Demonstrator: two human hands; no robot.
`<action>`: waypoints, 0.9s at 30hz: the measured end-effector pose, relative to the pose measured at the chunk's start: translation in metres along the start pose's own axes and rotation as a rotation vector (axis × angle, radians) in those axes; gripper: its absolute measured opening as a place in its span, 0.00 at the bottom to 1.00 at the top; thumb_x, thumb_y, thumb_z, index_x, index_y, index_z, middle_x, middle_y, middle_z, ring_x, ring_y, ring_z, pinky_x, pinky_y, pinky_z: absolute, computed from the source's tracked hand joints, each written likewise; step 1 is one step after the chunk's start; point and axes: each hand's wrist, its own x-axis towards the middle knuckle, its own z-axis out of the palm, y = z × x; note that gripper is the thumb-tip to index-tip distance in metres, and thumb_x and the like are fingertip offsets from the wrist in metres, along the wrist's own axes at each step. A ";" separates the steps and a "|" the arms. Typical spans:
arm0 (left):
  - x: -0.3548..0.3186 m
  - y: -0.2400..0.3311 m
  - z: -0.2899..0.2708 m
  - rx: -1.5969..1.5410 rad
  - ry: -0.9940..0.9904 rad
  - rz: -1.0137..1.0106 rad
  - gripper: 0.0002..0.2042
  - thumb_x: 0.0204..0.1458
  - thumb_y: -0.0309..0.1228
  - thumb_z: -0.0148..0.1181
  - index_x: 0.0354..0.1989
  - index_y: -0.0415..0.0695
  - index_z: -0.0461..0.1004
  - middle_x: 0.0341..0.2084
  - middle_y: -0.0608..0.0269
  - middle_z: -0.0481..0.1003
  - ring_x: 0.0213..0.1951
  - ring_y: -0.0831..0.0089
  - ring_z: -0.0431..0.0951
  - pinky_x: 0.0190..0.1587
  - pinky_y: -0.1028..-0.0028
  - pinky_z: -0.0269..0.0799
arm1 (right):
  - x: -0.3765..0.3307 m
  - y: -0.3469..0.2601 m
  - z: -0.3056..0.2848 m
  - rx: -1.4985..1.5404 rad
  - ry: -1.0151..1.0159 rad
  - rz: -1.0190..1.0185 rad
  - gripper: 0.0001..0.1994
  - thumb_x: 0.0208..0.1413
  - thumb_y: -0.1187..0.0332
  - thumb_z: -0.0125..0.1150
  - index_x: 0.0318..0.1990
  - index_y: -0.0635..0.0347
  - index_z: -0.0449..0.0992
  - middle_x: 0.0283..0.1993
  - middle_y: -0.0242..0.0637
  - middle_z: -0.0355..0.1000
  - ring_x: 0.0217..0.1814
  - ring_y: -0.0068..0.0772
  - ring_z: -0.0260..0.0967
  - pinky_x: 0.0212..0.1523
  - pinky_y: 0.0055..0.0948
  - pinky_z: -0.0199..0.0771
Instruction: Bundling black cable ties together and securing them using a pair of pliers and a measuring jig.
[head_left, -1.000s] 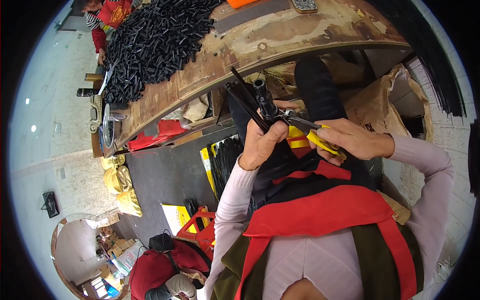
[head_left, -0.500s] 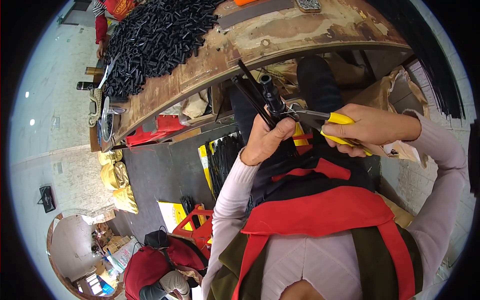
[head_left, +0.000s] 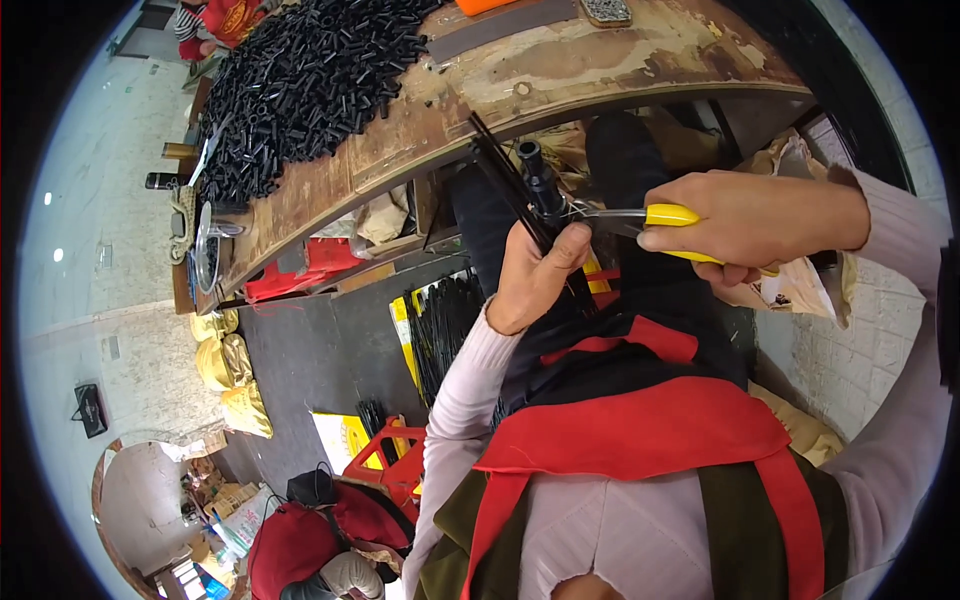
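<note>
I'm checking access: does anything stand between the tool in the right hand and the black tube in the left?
Only thin, pale strands show between the yellow-handled tool in the right hand and the black tube in the left hand.

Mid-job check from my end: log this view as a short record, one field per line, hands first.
Left hand: closed around thin black rods and a dark tubular piece
Right hand: gripping yellow-handled pliers
Pliers' tips: beside the tubular piece, at thin silvery wire; whether clamped is too small to tell
Bench: wooden, with a heap of short black tubes and a grey strip
Floor, person's left: more black rods
Others: a person in red at upper left, another at lower left
</note>
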 end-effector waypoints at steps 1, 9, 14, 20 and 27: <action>-0.002 0.001 0.001 0.040 0.034 0.011 0.09 0.63 0.32 0.55 0.39 0.40 0.65 0.22 0.73 0.64 0.22 0.85 0.59 0.25 0.81 0.56 | 0.001 -0.001 0.001 0.001 0.000 0.000 0.18 0.65 0.55 0.50 0.39 0.64 0.67 0.20 0.36 0.69 0.14 0.25 0.66 0.17 0.25 0.65; 0.001 0.006 0.001 0.030 0.104 0.000 0.09 0.64 0.34 0.52 0.41 0.40 0.65 0.22 0.72 0.63 0.22 0.84 0.60 0.25 0.82 0.55 | 0.043 0.052 0.042 -0.004 0.345 -0.556 0.20 0.64 0.66 0.50 0.61 0.62 0.65 0.32 0.47 0.74 0.35 0.38 0.75 0.39 0.34 0.72; -0.001 -0.005 -0.005 -0.022 0.168 0.036 0.10 0.64 0.33 0.53 0.44 0.41 0.63 0.24 0.71 0.63 0.23 0.84 0.60 0.24 0.81 0.55 | 0.039 0.050 0.048 -0.517 0.727 -0.526 0.27 0.55 0.76 0.54 0.64 0.56 0.64 0.47 0.46 0.68 0.49 0.47 0.65 0.52 0.39 0.63; 0.001 -0.006 -0.001 -0.025 0.145 0.043 0.11 0.63 0.35 0.54 0.43 0.41 0.63 0.23 0.71 0.63 0.23 0.84 0.60 0.24 0.81 0.55 | 0.048 0.054 0.044 -0.855 0.975 -0.546 0.34 0.49 0.80 0.54 0.67 0.53 0.62 0.48 0.45 0.64 0.47 0.45 0.63 0.50 0.38 0.62; 0.000 -0.006 -0.003 0.006 0.138 0.046 0.12 0.63 0.37 0.55 0.41 0.42 0.63 0.23 0.71 0.63 0.23 0.84 0.60 0.24 0.81 0.55 | 0.051 0.055 0.045 -0.957 1.071 -0.537 0.34 0.49 0.78 0.54 0.68 0.53 0.60 0.48 0.45 0.63 0.47 0.44 0.63 0.50 0.38 0.61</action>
